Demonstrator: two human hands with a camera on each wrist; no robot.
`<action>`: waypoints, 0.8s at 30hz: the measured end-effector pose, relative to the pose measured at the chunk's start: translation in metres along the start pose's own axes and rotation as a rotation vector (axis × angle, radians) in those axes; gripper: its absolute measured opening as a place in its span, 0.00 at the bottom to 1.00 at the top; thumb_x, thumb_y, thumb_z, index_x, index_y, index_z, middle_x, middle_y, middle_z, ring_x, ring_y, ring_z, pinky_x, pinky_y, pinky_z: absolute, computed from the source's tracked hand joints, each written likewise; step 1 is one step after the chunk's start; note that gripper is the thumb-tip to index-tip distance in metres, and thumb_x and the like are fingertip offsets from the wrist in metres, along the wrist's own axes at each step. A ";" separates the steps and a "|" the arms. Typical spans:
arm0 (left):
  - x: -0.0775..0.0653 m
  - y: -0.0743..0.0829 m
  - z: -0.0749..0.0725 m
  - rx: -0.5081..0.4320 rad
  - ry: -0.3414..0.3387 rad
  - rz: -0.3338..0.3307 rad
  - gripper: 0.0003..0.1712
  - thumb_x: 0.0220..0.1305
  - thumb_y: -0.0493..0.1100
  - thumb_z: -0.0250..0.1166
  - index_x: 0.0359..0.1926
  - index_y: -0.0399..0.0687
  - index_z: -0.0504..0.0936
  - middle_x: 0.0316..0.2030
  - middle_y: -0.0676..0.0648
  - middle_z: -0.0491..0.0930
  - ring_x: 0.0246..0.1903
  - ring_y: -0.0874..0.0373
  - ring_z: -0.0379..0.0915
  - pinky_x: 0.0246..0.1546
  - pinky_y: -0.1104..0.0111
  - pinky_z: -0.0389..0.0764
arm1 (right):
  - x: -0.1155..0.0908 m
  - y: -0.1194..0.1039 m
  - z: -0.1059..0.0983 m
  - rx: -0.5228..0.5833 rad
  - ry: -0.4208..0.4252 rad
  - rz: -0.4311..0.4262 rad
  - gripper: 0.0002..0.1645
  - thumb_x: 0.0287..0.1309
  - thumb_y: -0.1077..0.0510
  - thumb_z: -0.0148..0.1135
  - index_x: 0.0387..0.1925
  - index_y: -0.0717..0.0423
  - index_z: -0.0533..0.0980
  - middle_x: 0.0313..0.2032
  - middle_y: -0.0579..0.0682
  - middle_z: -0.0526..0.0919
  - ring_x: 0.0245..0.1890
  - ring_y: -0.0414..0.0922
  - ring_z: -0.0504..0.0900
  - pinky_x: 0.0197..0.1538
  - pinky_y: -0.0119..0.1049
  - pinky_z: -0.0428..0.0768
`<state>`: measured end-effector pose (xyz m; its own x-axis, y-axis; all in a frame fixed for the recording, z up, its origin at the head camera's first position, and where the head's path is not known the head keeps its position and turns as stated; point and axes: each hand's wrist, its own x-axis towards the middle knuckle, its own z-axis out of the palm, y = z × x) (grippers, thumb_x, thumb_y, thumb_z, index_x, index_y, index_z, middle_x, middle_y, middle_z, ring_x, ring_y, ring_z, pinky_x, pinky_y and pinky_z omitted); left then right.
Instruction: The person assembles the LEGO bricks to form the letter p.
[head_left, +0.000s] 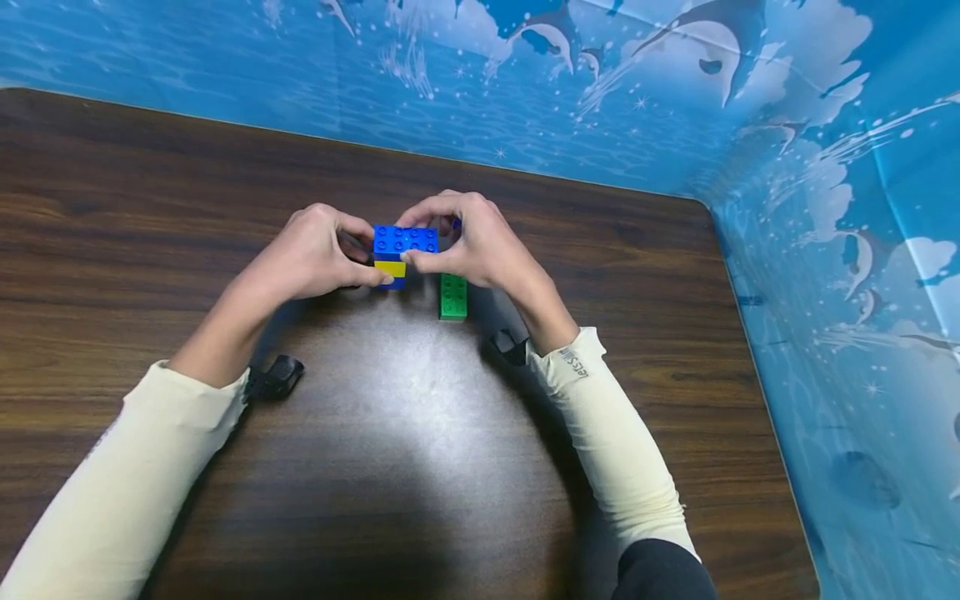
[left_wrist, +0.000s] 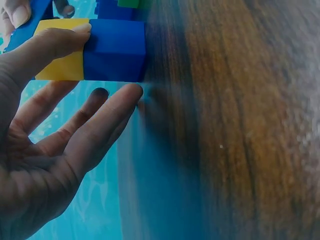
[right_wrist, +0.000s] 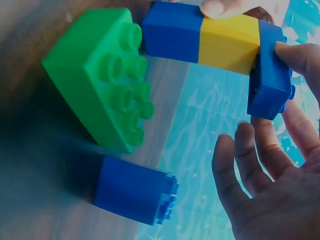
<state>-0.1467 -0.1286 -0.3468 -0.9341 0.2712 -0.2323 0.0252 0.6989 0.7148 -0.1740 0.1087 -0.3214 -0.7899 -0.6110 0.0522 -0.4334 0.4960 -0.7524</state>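
Observation:
Three toy building bricks stand stacked: a lower blue brick [right_wrist: 172, 32], a yellow brick [head_left: 390, 269] on it, and an upper blue brick [head_left: 406, 239] across the top, jutting out to the right. My left hand [head_left: 315, 250] holds the stack's left side, its thumb over the yellow brick near the lower blue brick. At the top, my right hand [head_left: 476, 242] pinches the upper blue brick between thumb and fingers. A green brick [head_left: 453, 298] lies just right of the stack. Beyond it stands another blue brick [right_wrist: 130, 192], mostly hidden by my right hand in the head view.
The bricks are on a dark wood-grain table [head_left: 360, 467]. A blue sheet with dolphins [head_left: 450, 100] rises along the table's back and right edges. Small black wrist cameras are on both arms, such as the left wrist camera [head_left: 279, 377].

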 end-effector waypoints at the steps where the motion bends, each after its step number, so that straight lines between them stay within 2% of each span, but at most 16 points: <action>1: 0.000 0.000 0.001 -0.003 0.002 0.006 0.27 0.58 0.50 0.83 0.53 0.39 0.89 0.50 0.34 0.91 0.51 0.41 0.89 0.46 0.52 0.89 | -0.001 0.002 0.001 0.010 0.003 -0.003 0.18 0.62 0.57 0.79 0.52 0.54 0.89 0.43 0.50 0.87 0.40 0.48 0.78 0.43 0.35 0.77; 6: 0.001 -0.001 0.002 -0.023 0.003 0.001 0.28 0.57 0.49 0.84 0.54 0.39 0.88 0.51 0.33 0.90 0.51 0.41 0.89 0.45 0.57 0.89 | -0.007 0.010 -0.002 0.089 0.016 -0.021 0.20 0.63 0.55 0.79 0.55 0.53 0.88 0.45 0.49 0.88 0.42 0.52 0.80 0.45 0.42 0.80; 9: 0.000 -0.001 0.001 -0.033 0.009 -0.011 0.29 0.57 0.49 0.84 0.55 0.38 0.88 0.52 0.33 0.90 0.52 0.41 0.89 0.47 0.55 0.90 | -0.012 0.015 -0.008 0.131 0.043 -0.021 0.20 0.64 0.55 0.79 0.56 0.54 0.87 0.47 0.49 0.88 0.43 0.53 0.81 0.44 0.44 0.81; 14: 0.000 -0.002 0.001 -0.022 -0.002 -0.020 0.32 0.58 0.50 0.83 0.58 0.38 0.87 0.53 0.32 0.89 0.53 0.39 0.88 0.51 0.47 0.88 | -0.021 0.022 -0.021 0.146 0.105 0.031 0.18 0.66 0.54 0.76 0.55 0.53 0.87 0.51 0.50 0.89 0.46 0.48 0.83 0.49 0.41 0.85; 18: 0.000 -0.003 0.001 -0.008 -0.010 -0.032 0.35 0.58 0.50 0.83 0.62 0.37 0.85 0.54 0.31 0.89 0.54 0.38 0.88 0.54 0.44 0.86 | -0.027 0.028 -0.028 0.134 0.135 0.084 0.16 0.66 0.53 0.76 0.53 0.53 0.87 0.48 0.53 0.88 0.44 0.44 0.84 0.51 0.39 0.85; 24: 0.001 -0.002 0.002 -0.008 -0.015 -0.040 0.36 0.59 0.49 0.83 0.64 0.36 0.83 0.54 0.32 0.89 0.54 0.38 0.88 0.54 0.45 0.85 | -0.033 0.039 -0.031 0.116 0.168 0.151 0.18 0.64 0.56 0.77 0.50 0.61 0.86 0.49 0.62 0.88 0.44 0.46 0.85 0.51 0.38 0.85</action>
<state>-0.1475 -0.1283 -0.3499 -0.9289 0.2530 -0.2704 -0.0148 0.7042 0.7099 -0.1783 0.1677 -0.3317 -0.9070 -0.4197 0.0346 -0.2600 0.4935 -0.8300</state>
